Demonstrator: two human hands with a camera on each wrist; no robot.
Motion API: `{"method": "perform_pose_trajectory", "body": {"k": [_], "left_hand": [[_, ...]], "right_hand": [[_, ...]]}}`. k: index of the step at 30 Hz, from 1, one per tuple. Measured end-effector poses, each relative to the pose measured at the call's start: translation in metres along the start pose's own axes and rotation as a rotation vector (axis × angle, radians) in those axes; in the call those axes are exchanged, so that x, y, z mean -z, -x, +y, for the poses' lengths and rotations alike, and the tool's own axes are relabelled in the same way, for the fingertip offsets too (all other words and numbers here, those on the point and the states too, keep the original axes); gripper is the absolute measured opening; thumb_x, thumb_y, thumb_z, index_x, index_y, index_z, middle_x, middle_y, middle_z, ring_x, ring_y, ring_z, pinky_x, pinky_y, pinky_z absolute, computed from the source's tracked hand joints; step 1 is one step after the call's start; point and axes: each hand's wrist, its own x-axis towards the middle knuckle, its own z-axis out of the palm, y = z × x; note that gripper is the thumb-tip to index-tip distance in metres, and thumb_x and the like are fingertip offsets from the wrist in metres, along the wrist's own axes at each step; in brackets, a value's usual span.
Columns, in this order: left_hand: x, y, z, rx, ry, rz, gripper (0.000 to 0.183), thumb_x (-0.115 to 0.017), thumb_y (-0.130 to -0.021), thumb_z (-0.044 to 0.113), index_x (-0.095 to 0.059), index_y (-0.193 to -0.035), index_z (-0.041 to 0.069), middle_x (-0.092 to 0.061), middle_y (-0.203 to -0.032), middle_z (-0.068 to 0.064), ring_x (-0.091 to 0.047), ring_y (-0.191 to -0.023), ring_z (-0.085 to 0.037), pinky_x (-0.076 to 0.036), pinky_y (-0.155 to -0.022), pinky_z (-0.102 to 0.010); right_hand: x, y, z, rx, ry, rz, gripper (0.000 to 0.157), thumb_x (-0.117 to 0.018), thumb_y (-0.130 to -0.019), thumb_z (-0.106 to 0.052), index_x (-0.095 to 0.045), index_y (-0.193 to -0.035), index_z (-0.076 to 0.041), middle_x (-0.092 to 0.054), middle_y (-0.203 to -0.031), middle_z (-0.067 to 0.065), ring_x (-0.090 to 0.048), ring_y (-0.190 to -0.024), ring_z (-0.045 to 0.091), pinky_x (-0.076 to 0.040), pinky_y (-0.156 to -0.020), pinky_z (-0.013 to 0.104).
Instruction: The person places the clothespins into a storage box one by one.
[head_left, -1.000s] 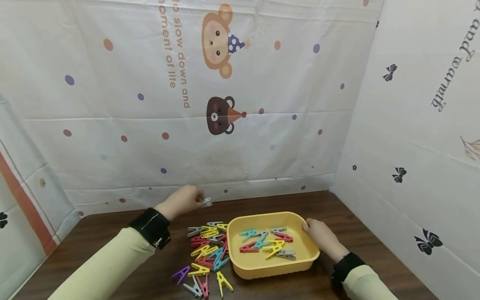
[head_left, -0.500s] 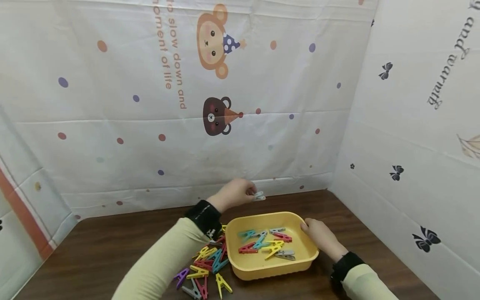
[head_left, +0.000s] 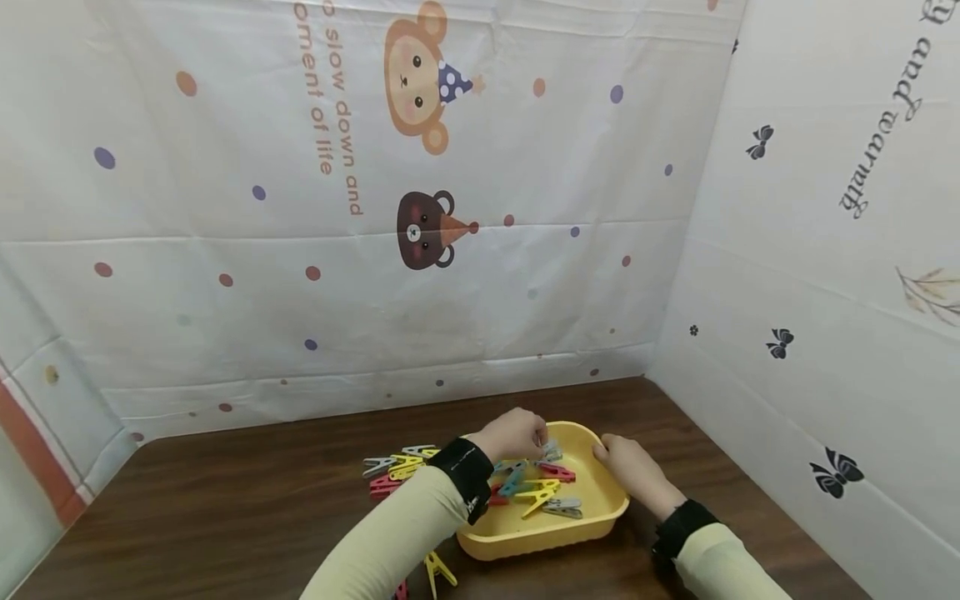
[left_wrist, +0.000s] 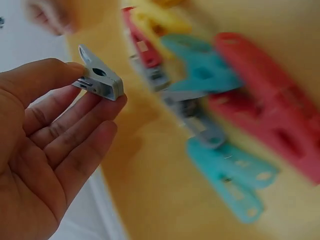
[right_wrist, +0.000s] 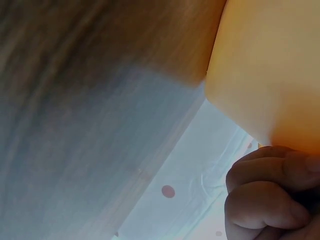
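My left hand (head_left: 513, 433) is over the far part of a yellow plastic basin (head_left: 599, 493). Between thumb and fingertips it pinches a pale grey clothespin (left_wrist: 102, 79), seen clearly in the left wrist view. Several clothespins lie in the basin below: a yellow one (head_left: 542, 493), a red one (head_left: 557, 472), a grey one (head_left: 564, 507) and teal ones (left_wrist: 230, 175). My right hand (head_left: 637, 473) grips the basin's right rim, thumb on top. The right wrist view shows its curled fingers (right_wrist: 260, 200) against the basin's outer wall.
Left of the basin, a pile of loose clothespins is partly hidden by my left forearm; a grey one (head_left: 378, 466) and a yellow one (head_left: 438, 570) show. The dark wooden table (head_left: 247, 500) meets a printed cloth backdrop (head_left: 480, 325) behind and at the right.
My left hand has carried the pale clothespin rightward from above the pile's far side, then down over the basin. My right hand keeps its grip on the rim.
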Motion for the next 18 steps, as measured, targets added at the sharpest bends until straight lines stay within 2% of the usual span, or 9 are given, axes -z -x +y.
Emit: {"method": "perform_pose_trajectory", "body": {"k": [5, 8, 13, 18], "left_hand": [[-0.015, 0.005, -0.006, 0.026, 0.003, -0.033, 0.008, -0.073, -0.090, 0.010, -0.070, -0.083, 0.012, -0.058, -0.074, 0.006, -0.047, -0.063, -0.006, -0.042, -0.062, -0.020], [-0.019, 0.009, -0.009, 0.021, -0.016, -0.060, 0.022, -0.070, -0.091, 0.006, -0.063, -0.072, 0.014, -0.050, -0.065, 0.008, -0.041, -0.056, -0.005, -0.037, -0.057, -0.019], [-0.016, 0.014, -0.010, 0.031, -0.022, -0.104, 0.043, -0.069, -0.091, 0.003, -0.044, -0.058, 0.015, -0.031, -0.057, 0.006, -0.027, -0.052, -0.009, -0.027, -0.054, -0.022], [-0.014, 0.016, -0.008, 0.053, -0.021, -0.129, 0.049, -0.070, -0.090, 0.002, -0.039, -0.056, 0.017, -0.026, -0.056, 0.006, -0.022, -0.053, -0.009, -0.024, -0.055, -0.022]], "right_hand": [[0.000, 0.000, -0.002, -0.005, -0.008, 0.001, 0.026, -0.049, -0.106, -0.018, -0.063, -0.099, 0.003, -0.055, -0.075, 0.005, -0.051, -0.064, 0.015, -0.043, -0.059, 0.028], [0.000, -0.001, -0.003, -0.007, -0.005, 0.001, 0.027, -0.048, -0.106, -0.018, -0.063, -0.100, 0.003, -0.056, -0.075, 0.006, -0.052, -0.064, 0.015, -0.043, -0.059, 0.028], [0.000, -0.002, -0.003, -0.006, 0.001, -0.001, 0.027, -0.048, -0.106, -0.018, -0.063, -0.101, 0.004, -0.056, -0.076, 0.006, -0.052, -0.065, 0.015, -0.043, -0.060, 0.028], [0.000, -0.001, -0.001, -0.005, 0.004, -0.002, 0.027, -0.048, -0.106, -0.018, -0.063, -0.101, 0.004, -0.056, -0.075, 0.006, -0.052, -0.065, 0.015, -0.043, -0.060, 0.028]]}}
